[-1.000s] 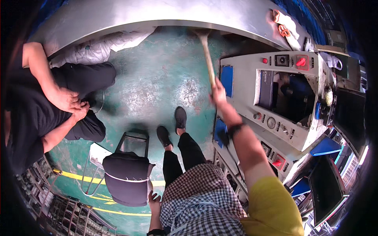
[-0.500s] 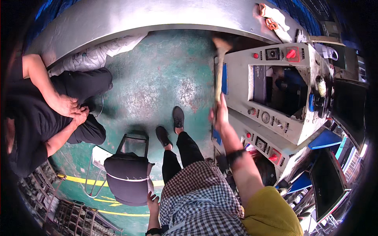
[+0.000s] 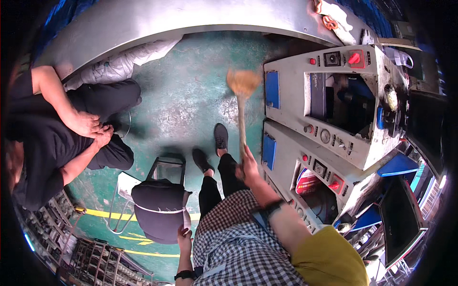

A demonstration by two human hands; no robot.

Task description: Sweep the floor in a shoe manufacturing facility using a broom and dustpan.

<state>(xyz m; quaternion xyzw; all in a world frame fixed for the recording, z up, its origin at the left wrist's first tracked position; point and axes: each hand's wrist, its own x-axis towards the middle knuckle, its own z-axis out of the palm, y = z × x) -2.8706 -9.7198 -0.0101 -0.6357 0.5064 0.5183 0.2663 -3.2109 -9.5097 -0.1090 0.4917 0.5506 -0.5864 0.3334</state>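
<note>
A straw hand broom (image 3: 242,119) is in my right hand (image 3: 248,167), whose fingers wrap round the lower end of its pale handle. Its tan bristle head (image 3: 244,82) points away from me over the green floor, left of the grey machine cabinet (image 3: 288,97), and is blurred by motion. Whether the bristles touch the floor, I cannot tell. My left hand (image 3: 184,236) hangs low beside the dark padded chair (image 3: 160,209), its fingers loosely bent and apart, with nothing seen in them.
On the left sits another person in dark clothes, hands (image 3: 93,131) together. A metal worktop (image 3: 191,16) spans the far side, with gloves (image 3: 334,24) on its right end. White sheeting (image 3: 114,64) lies beneath it. A second cabinet (image 3: 284,152) and monitors (image 3: 400,219) stand at right.
My right hand has swung the broom leftward and nearer to me, away from the cabinet. The left hand stays low by the chair. The view has shifted slightly.
</note>
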